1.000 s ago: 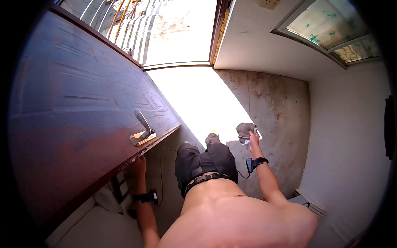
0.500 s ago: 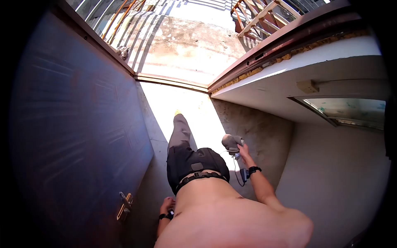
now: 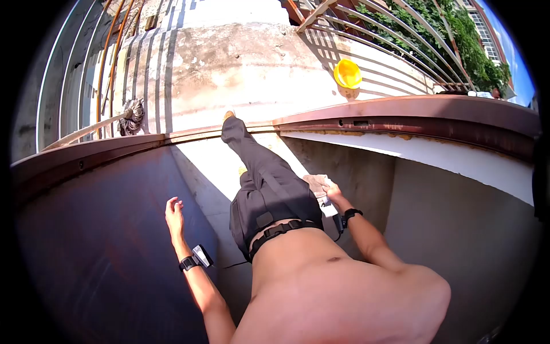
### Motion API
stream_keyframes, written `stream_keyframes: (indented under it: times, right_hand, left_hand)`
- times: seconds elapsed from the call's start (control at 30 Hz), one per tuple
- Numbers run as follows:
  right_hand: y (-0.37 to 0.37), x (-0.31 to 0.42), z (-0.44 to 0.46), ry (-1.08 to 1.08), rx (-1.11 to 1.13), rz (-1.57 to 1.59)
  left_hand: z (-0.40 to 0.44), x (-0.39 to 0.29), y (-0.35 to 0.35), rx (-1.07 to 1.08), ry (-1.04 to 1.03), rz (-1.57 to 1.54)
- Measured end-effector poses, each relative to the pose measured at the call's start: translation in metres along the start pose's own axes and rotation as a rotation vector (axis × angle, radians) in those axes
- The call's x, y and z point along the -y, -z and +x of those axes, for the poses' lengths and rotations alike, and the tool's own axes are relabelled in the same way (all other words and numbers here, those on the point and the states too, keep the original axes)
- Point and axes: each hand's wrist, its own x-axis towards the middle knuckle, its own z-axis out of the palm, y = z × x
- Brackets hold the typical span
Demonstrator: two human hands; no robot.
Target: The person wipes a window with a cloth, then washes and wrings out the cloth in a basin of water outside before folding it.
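Observation:
My right hand is closed around a greyish cloth, which hangs beside my right thigh. Below that hand, a whitish object and a dark device partly show near the black wrist strap. My left hand is raised over the blue door, its fingers loosely bent and apart with nothing in them. A strap with a small white-and-dark device circles my left wrist. Whether the left fingers touch the door, I cannot tell.
One foot is at the door sill. Outside on sunlit concrete are a mop at left, a yellow bucket at right, and metal railings on both sides. A white wall stands to my right.
I have stepped forward to the sill, and more of the outside shows, including the yellow bucket. My left hand has risen from beside my waist; the right still holds the cloth.

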Motion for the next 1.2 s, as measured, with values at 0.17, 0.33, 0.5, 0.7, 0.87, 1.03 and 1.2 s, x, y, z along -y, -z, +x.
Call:
stream_keyframes:
  times: [0.17, 0.33, 0.5, 0.7, 0.87, 1.03, 1.2]
  right_hand:
    - [-0.050, 0.081, 0.020, -0.105, 0.000, 0.089]
    - [-0.092, 0.169, 0.062, -0.214, 0.015, 0.106]
    - [-0.114, 0.251, 0.112, -0.058, -0.079, 0.155]
    - [-0.122, 0.307, 0.151, 0.071, -0.280, 0.194]
    - [-0.123, 0.345, 0.146, -0.012, -0.454, 0.346]
    - [-0.132, 0.396, 0.133, -0.237, -0.665, 0.434]
    - [-0.130, 0.412, 0.159, -0.188, -0.822, 0.613]
  left_hand:
    - [0.051, -0.076, -0.001, 0.290, 0.001, 0.424]
    - [0.092, -0.109, 0.025, 0.385, 0.179, 0.443]
    - [0.187, -0.153, 0.052, 0.456, 0.186, 0.517]
    - [0.313, -0.238, 0.043, 0.538, 0.028, 0.445]
    - [0.410, -0.328, 0.006, 0.682, -0.097, 0.731]
    - [0.537, -0.402, -0.058, 0.861, -0.337, 1.055]
    - [0.574, -0.553, -0.193, 0.927, -0.494, 1.193]
